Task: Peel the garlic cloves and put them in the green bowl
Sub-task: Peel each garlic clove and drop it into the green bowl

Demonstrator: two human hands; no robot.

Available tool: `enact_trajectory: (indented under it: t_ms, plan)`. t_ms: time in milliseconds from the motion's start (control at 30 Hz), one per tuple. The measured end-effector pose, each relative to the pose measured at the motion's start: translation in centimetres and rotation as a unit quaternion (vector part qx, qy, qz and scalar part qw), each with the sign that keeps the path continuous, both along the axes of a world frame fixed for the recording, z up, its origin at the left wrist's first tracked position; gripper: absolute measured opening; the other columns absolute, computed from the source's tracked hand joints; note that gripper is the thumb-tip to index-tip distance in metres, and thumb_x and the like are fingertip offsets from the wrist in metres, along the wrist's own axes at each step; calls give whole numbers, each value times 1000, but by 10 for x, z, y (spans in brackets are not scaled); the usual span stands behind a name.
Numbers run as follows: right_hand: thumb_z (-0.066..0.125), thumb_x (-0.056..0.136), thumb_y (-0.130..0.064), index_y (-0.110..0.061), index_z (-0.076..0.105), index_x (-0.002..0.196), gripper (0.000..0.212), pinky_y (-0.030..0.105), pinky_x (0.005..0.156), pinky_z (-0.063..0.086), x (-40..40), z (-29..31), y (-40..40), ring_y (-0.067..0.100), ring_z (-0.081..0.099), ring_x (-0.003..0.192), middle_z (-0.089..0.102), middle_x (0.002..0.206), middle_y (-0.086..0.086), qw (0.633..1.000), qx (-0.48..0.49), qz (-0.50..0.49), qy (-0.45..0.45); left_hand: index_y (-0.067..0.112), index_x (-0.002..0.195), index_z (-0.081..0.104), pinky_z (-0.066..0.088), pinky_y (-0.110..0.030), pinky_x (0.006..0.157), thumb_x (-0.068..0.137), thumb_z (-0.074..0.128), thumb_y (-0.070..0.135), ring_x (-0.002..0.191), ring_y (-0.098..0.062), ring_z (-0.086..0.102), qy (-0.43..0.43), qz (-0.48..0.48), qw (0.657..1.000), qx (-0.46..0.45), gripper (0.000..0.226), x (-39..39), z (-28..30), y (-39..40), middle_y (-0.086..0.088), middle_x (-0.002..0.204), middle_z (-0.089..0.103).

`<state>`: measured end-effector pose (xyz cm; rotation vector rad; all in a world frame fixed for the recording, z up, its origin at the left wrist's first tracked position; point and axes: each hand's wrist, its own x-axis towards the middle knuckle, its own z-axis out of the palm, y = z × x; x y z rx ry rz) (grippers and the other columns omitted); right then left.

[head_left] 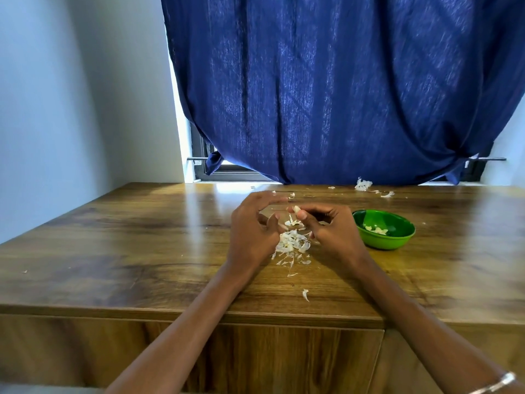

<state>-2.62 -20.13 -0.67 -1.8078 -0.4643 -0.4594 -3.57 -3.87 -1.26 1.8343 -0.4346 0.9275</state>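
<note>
My right hand (329, 231) pinches a pale garlic clove (296, 209) between thumb and forefinger, just above the table. My left hand (252, 226) hovers beside it with fingers loosely bent, fingertips a little short of the clove and holding nothing. Below both hands lies a heap of white garlic skins (292, 243). The green bowl (397, 240) stands to the right of my right hand, with a few peeled cloves (377, 230) inside it.
The wooden table (142, 251) has its front edge close to me. More skin scraps (363, 184) lie at the far edge under a blue curtain (326, 89). One loose flake (305, 294) lies near the front.
</note>
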Motion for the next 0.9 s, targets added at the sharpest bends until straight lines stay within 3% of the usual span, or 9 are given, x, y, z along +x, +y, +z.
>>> enact_trajectory:
  t_ms: [67,167,233,400,533,767,900]
  plan:
    - [68,92,-18,-33,75,102,20,20,67,51,-2,1,1,-1,68,91,76,99,-16,1000,14,15,8,18,118,74,54,-15,62,91,69,2,81,-1,69,-29,11,999,24,31,0,1,0,5,120,68]
    - [69,91,-16,-30,74,102,19,23,68,51,-2,3,1,5,71,91,77,98,-10,999,26,26,17,12,119,72,51,-15,55,93,71,4,61,-2,68,-12,-27,1000,5,28,-4,4,-2,8,105,72]
    - [70,91,-17,-27,73,103,16,28,66,52,-3,4,1,8,72,88,77,95,-9,999,26,30,25,9,118,71,50,-15,49,90,74,4,60,-2,69,7,-53,999,-12,28,-8,5,-3,6,99,73]
    - [74,88,-16,-25,68,99,16,16,56,49,-7,9,2,7,73,76,78,83,-8,998,43,45,21,14,116,69,48,-21,40,81,85,17,54,-11,70,62,-74,993,-74,39,-11,9,-4,-2,93,76]
    - [77,84,-15,-23,71,92,12,19,55,51,-6,9,2,13,73,79,78,85,-5,998,51,39,16,21,117,68,52,-32,40,79,88,22,48,-23,68,111,-96,983,-107,43,-8,8,-1,1,94,77]
    - [77,82,-18,-24,74,88,8,21,64,56,-1,5,0,6,69,75,77,87,-4,998,41,36,6,16,112,68,48,-28,39,79,87,19,47,-21,66,133,-107,978,-120,39,-7,8,-1,0,88,78]
    - [71,90,-12,-20,68,92,8,20,62,55,1,6,1,0,66,73,73,91,-3,998,22,50,27,15,113,67,51,-33,40,79,86,20,47,-23,66,126,-119,979,-106,39,-7,7,-3,-1,88,78]
